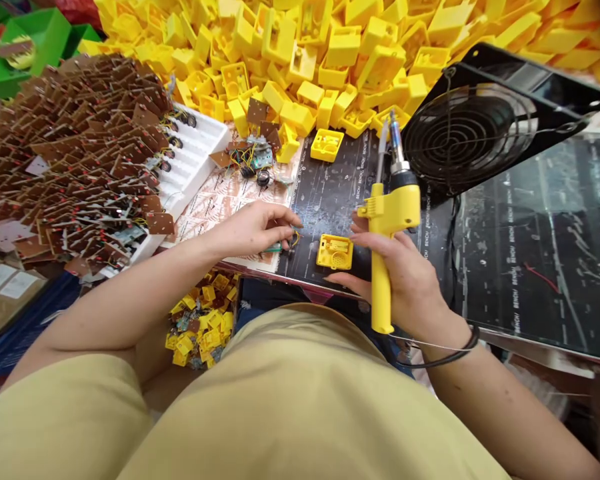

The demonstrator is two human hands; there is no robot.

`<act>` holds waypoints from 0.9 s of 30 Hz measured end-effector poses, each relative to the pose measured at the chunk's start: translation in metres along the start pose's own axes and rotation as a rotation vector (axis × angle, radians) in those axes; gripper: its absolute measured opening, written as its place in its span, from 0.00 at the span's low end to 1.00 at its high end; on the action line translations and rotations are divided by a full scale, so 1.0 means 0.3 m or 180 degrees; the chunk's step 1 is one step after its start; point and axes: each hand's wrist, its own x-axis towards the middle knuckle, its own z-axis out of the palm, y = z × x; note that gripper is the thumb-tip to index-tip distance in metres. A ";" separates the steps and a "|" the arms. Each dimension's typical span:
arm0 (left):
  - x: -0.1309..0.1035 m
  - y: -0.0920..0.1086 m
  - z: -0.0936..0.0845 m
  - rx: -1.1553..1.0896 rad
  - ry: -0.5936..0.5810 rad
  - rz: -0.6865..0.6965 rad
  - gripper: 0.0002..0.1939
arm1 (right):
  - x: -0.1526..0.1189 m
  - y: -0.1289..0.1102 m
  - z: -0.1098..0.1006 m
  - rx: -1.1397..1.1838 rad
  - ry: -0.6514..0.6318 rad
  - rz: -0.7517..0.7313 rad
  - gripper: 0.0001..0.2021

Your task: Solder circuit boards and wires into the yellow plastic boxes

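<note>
My right hand is closed around a yellow soldering gun, its metal tip pointing up and away from me. Its thumb and some fingertips reach out beside a small open yellow plastic case, which lies on the black mat with its hollow inside up. To the left of that case my left hand pinches a small green circuit board with thin wires, mostly hidden under the fingers. Another open yellow case sits farther back on the mat.
Yellow cases are heaped along the back. A black fan stands at the back right. Brown circuit boards pile up at left by a white foam tray. Wired parts lie near the middle; below the table edge are more cases.
</note>
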 end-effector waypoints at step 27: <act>-0.003 -0.021 0.019 0.0501 0.0554 0.0361 0.09 | 0.066 -0.081 0.119 -0.0462 -0.0065 0.0117 0.20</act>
